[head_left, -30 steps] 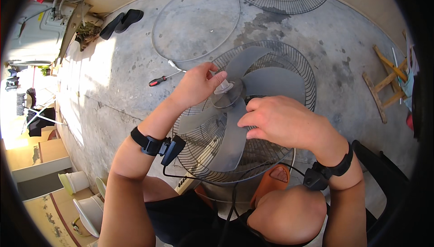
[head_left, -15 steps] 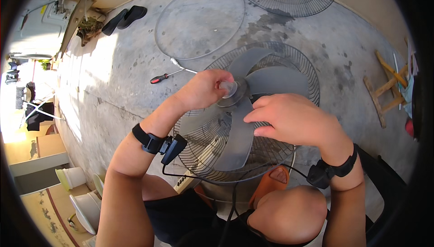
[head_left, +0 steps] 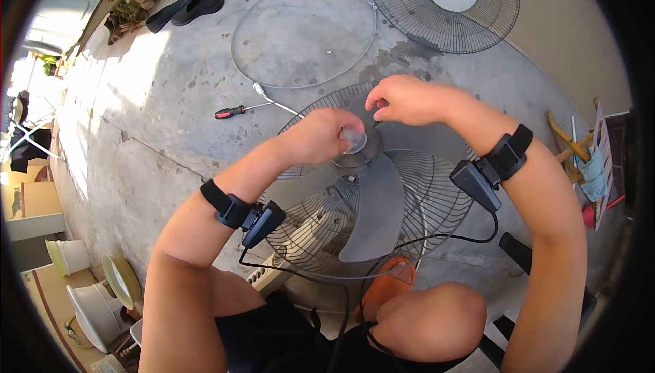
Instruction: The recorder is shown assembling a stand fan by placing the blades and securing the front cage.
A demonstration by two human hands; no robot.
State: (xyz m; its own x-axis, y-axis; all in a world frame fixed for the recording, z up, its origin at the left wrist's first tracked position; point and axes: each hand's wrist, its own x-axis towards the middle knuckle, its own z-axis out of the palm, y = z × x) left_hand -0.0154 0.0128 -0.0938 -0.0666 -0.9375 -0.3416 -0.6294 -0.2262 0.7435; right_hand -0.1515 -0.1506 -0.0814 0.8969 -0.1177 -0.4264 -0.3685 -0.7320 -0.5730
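Note:
A fan with grey blades point(head_left: 372, 212) faces up before me, its wire rear guard point(head_left: 440, 199) spread beneath them. At its centre, my left hand point(head_left: 317, 135) pinches a small clear plastic knob point(head_left: 353, 141) on the hub. The fingers partly cover this knob. Beyond the hub, my right hand point(head_left: 409, 98) hovers around a far blade with bent fingers and a gap between thumb and forefinger. Nothing shows in its grasp; whether a fingertip touches the blade I cannot tell.
A screwdriver point(head_left: 230, 112) and a large thin ring point(head_left: 233, 49) lie on the concrete floor beyond the fan. The front grille point(head_left: 402, 21) rests by the far wall. Black shoes point(head_left: 198, 8) sit far left, buckets point(head_left: 95, 311) near left, a wooden stool point(head_left: 566, 137) right.
My right hand has moved from the near right side of the hub to its far side. My left hand stays at the knob. The blade nearest me has swung slightly right.

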